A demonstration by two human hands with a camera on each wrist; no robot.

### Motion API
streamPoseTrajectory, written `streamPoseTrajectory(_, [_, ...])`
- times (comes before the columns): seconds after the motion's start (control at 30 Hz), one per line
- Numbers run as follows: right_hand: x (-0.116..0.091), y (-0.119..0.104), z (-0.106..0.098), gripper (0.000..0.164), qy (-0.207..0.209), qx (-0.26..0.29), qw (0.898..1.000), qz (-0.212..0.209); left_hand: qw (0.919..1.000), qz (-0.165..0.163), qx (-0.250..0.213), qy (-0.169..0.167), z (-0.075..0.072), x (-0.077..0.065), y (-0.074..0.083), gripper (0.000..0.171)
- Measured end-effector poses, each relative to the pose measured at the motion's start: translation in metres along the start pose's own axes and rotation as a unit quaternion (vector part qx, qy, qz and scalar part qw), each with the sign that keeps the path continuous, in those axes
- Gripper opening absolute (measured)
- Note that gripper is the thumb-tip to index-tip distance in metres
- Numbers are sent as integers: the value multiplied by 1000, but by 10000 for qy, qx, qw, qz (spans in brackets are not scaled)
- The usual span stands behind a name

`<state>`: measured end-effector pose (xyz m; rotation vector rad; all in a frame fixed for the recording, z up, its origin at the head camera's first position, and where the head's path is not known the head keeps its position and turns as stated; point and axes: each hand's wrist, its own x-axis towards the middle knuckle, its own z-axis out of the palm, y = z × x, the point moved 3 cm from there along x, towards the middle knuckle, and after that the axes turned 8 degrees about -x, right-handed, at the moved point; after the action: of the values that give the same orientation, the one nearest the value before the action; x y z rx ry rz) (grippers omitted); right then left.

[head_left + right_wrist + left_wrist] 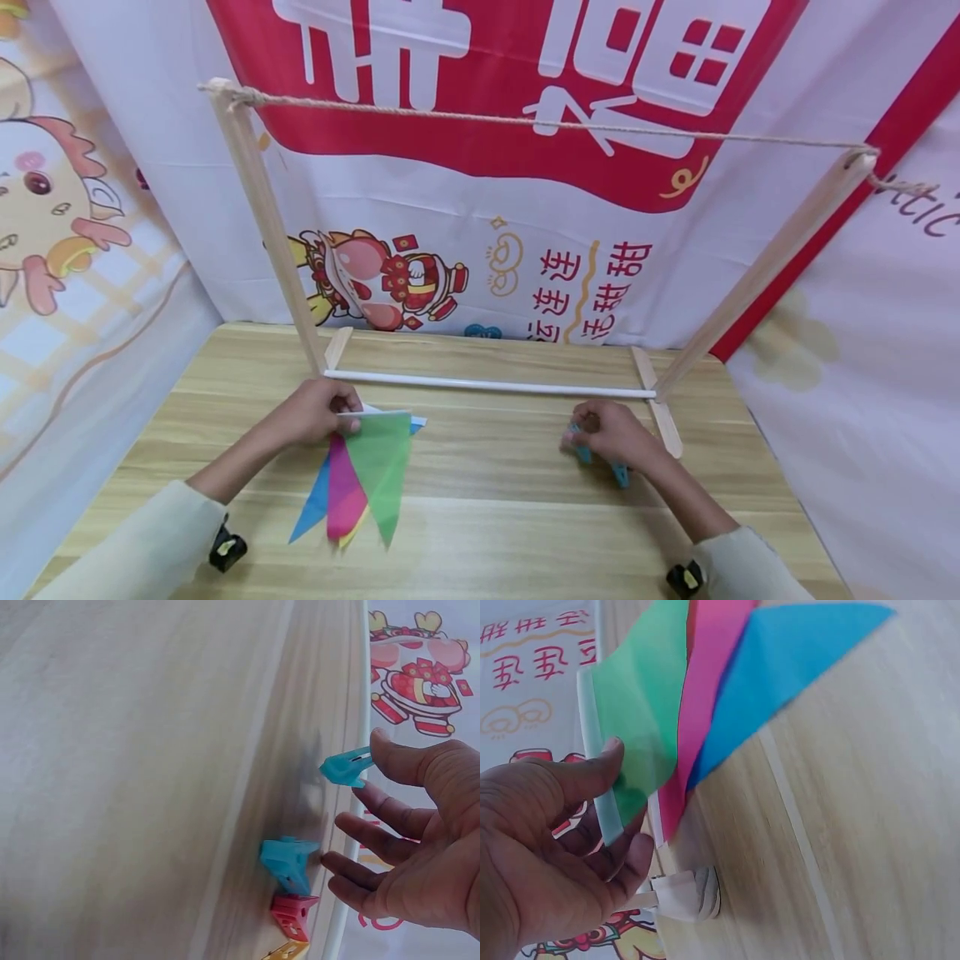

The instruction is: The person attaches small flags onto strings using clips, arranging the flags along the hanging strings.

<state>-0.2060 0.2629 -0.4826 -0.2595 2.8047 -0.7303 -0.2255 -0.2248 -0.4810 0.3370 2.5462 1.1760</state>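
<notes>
My left hand (pixel 324 412) pinches several triangular pennants by their white top edges, above the left part of the table. A green pennant (pixel 384 467) lies in front, with a pink pennant (pixel 343 492) and a blue pennant (pixel 313 500) fanned out behind it and a sliver of yellow below. My right hand (pixel 611 433) pinches a blue clothespin (pixel 346 766) between thumb and index finger, the other fingers spread loosely. Below those fingers, on the table, sit another blue clothespin (pixel 289 862), a red clothespin (pixel 294 915) and part of a yellow clothespin (pixel 286 951).
A wooden frame stands behind the hands, with a left post (pixel 262 217), a right post (pixel 772 258) and a white bar (pixel 487 385) low between them. Twine (pixel 525 122) stretches across the tops. The wood-patterned table (pixel 487 533) meets a printed cloth backdrop (pixel 420 192).
</notes>
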Motion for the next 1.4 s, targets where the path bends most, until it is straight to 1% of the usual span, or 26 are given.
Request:
streamPoseTrajectory(0.13, [-1,-1,-5,23,18,193,9998,-95,9993,-18,-375,59,-1,-1,2,8])
streamPoseTrajectory(0.33, [2,1,-10,23,-2,658,9977,-130,9947,-201,-1003,133,-3,-1,1,15])
streamPoseTrajectory(0.5, [5,2,-14,27,-14,1195,9927,-141,9852,-363,-1665,187,-4,0,0,25])
streamPoseTrajectory(0.67, [7,1,-17,31,89,1517,9883,-110,9730,-514,-2224,334,-4,0,2,31])
streamPoseTrajectory(0.8, [10,1,-22,34,57,1693,9853,-229,9652,-569,-2502,506,-6,0,5,32])
streamPoseTrajectory(0.93, [12,-2,-28,37,25,1748,9837,-425,9581,-514,-2746,631,-8,-2,9,34])
streamPoseTrajectory(0.97, [12,-2,-29,37,9,1775,9831,-447,9576,-460,-2773,638,-9,-2,11,35])
streamPoseTrajectory(1.07, [11,-3,-32,40,-79,1777,9831,-428,9543,-416,-2879,678,-11,-3,14,36])
streamPoseTrajectory(1.13, [11,-3,-34,41,-148,1826,9825,-336,9529,-402,-2930,674,-12,-3,16,37])
streamPoseTrajectory(1.3, [12,-5,-36,43,-228,2148,9763,-136,9483,-427,-3069,691,-16,-1,20,34])
streamPoseTrajectory(1.4, [13,-6,-37,44,-178,2315,9725,-180,9464,-432,-3121,711,-18,0,22,35])
